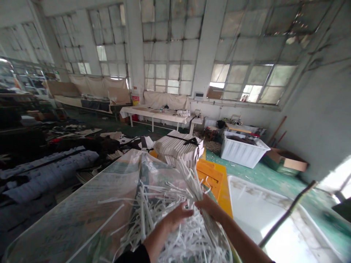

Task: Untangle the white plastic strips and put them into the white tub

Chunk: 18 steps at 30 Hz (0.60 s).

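Note:
My right hand [207, 207] is closed around a bundle of long white strips [189, 177]. The bundle's upper ends fan out away from me, and its lower ends hang down past my wrist. Just to the left, my left hand [177, 216] has its thumb and fingers apart, close to the bundle; some of its fingers are blurred. Beneath both hands, a tangled heap of loose white strips [164, 199] lies on a table covered with clear plastic sheeting [109, 190]. A few single strips stray to the left over the plastic.
A stack of white pieces tied with black bands [178, 146] stands beyond the heap. An orange pallet [212, 177] is beside it. To the right are a large white tub [246, 204] with a pole [290, 212] across it, another white bin [242, 151] and a cardboard box [287, 160].

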{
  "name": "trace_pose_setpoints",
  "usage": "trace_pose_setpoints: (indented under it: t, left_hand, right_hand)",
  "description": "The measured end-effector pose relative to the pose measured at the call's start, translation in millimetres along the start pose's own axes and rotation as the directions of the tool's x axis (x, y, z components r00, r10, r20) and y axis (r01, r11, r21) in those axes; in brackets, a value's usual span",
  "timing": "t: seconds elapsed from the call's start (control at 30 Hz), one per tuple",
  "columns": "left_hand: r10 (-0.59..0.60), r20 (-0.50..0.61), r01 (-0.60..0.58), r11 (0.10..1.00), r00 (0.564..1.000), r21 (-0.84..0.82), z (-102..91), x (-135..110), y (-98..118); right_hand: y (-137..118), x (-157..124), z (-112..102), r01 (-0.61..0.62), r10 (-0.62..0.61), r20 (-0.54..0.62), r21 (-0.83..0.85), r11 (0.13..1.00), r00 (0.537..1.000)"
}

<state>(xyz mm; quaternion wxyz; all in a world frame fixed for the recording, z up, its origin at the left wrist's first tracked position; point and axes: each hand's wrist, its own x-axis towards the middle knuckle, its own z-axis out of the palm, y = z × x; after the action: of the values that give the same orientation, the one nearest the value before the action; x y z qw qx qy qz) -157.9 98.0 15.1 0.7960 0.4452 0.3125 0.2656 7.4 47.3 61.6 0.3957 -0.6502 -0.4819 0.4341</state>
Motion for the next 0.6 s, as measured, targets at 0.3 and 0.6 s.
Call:
trace_pose_setpoints:
  t: [0.3, 0.6]
  left_hand:
    - [0.074, -0.608, -0.269, 0.934, 0.790, -0.235, 28.6, 50, 28]
    - [0.167, -0.533, -0.297, 0.940, 0.829, -0.167, 42.2, 73, 45]
  right_hand:
    - [37, -61, 9, -0.016, -0.007, -0.086, -0.261, 0.965, 0.996]
    - [42, -106, -27, -0.084, 0.076, -0.106, -0.075, 0.994, 0.991]
